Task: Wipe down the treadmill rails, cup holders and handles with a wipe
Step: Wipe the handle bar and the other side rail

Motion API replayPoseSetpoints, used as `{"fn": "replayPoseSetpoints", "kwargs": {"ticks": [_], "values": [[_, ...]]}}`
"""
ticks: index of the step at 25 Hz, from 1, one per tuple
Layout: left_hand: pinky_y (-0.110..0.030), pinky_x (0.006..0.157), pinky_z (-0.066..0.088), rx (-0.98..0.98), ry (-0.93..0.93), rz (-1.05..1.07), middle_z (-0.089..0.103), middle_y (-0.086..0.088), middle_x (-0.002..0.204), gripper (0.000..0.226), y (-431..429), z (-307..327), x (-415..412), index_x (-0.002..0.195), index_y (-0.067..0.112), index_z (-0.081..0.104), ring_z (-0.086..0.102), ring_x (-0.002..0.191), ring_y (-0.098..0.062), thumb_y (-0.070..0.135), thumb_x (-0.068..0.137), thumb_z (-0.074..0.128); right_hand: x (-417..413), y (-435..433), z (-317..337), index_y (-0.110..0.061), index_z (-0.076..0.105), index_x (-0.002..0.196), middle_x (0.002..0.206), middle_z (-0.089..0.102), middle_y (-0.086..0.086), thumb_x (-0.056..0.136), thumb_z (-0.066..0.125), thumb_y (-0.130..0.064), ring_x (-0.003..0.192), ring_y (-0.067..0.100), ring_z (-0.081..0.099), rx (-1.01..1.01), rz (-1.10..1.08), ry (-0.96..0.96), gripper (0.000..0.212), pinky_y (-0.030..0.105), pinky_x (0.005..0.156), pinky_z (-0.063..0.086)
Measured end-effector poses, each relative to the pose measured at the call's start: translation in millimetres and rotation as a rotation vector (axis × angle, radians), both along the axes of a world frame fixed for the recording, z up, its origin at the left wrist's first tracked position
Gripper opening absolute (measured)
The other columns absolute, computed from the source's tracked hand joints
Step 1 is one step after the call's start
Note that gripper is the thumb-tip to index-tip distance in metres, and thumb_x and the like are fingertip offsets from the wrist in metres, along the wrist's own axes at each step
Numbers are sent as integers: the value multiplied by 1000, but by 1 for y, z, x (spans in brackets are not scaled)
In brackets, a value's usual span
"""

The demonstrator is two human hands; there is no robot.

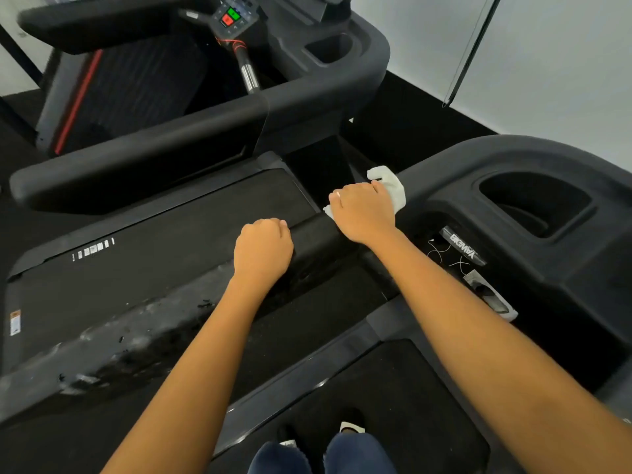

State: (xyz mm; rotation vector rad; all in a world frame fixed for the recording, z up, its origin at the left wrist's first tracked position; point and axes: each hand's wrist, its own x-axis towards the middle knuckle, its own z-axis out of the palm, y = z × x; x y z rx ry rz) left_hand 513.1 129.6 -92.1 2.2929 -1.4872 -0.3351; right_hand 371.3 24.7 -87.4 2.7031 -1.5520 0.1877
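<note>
Here, right hand (364, 213) grips wipe (393, 186) on handrail (314, 241) near "BIGMAX" label (461, 246).

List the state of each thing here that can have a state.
rail: worn and whitish toward its left end.
wipe: crumpled, lying on the rail.
left hand: grips the rail, without a wipe.
right hand: holds the wipe against the rail.
cup holder: nothing visible inside.

A pale, evenly lit wall (547, 63) is seen at the right, and black flooring (410, 107) is laid up to its foot. A thin dark bar (471, 53) is slanted before the wall. A second treadmill (171, 80) is placed at the upper left.
</note>
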Motion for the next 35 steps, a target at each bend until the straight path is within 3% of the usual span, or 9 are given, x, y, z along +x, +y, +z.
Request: {"fn": "replayPoseSetpoints", "kwargs": {"ticks": [4, 6, 9, 17, 22, 24, 27, 32, 35], "values": [[-46, 65, 52, -16, -78, 57, 59, -13, 67, 40, -2, -2, -8, 69, 2, 56, 56, 68, -33, 19, 99, 34, 11, 38, -16, -14, 60, 114, 123, 58, 9, 100, 27, -33, 121, 26, 48, 2, -122, -192, 41, 40, 104, 33], [-46, 63, 51, -21, -134, 60, 57, -12, 65, 39, -2, -4, -10, 67, 3, 54, 55, 68, -32, 16, 98, 35, 5, 69, -30, -16, 29, 148, 157, 19, 12, 101, 21, -39, 146, 28, 14, 84, -124, -317, 53, 44, 118, 13], [-45, 60, 50, -42, -149, 73, 53, -12, 61, 40, -2, -8, -10, 61, 6, 46, 54, 65, -32, 17, 98, 35, -11, 48, -36, -18, -2, 154, 159, -19, 8, 101, 28, -42, 146, 26, -17, 200, -300, -606, 66, 46, 117, -3], [-44, 64, 50, -59, -141, 101, 53, -9, 60, 39, -2, -9, -12, 63, 6, 49, 53, 65, -30, 18, 98, 36, 23, 29, -20, -2, -15, 149, 156, -23, 20, 101, 40, -31, 146, 35, -13, 414, -901, -1268, 78, 44, 120, 1], [-46, 64, 50, -52, -145, 87, 53, -10, 60, 39, -1, -8, -9, 63, 5, 51, 53, 64, -29, 17, 98, 37, 19, 46, -31, -9, 18, 151, 160, 7, 12, 100, 35, -35, 146, 40, -6, 124, -538, -548, 59, 56, 116, 2], [-45, 64, 49, -56, -145, 88, 53, -11, 60, 40, 0, -8, -10, 63, 5, 49, 52, 64, -30, 18, 99, 35, 1, 16, -23, -14, 58, 119, 130, 54, 3, 98, 35, -34, 140, 34, 27, 1, -321, -273, 36, 57, 113, 12], [-43, 64, 48, -72, -119, 98, 52, -9, 60, 40, 1, -6, -12, 62, 7, 47, 51, 65, -28, 19, 99, 35, 11, -1, 3, -18, 63, 78, 73, 52, -4, 95, 38, -31, 98, 24, 55, 90, -156, -3, 33, 43, 94, 31], [-36, 59, 43, -23, 66, 124, 57, -7, 69, 34, 5, -6, -12, 69, 8, 47, 47, 60, -23, 13, 94, 25, 33, 76, -25, -17, 45, 140, 144, 45, 5, 102, 26, -34, 134, 22, 38, 78, 67, -287, 46, 40, 111, 25], [-43, 62, 48, -69, 21, 139, 56, -12, 65, 37, 5, -3, -12, 67, 4, 52, 51, 65, -28, 13, 97, 34, -2, 33, -18, -19, 54, 123, 124, 54, 2, 99, 27, -34, 120, 22, 48, -18, 73, -194, 39, 36, 99, 39]]}}
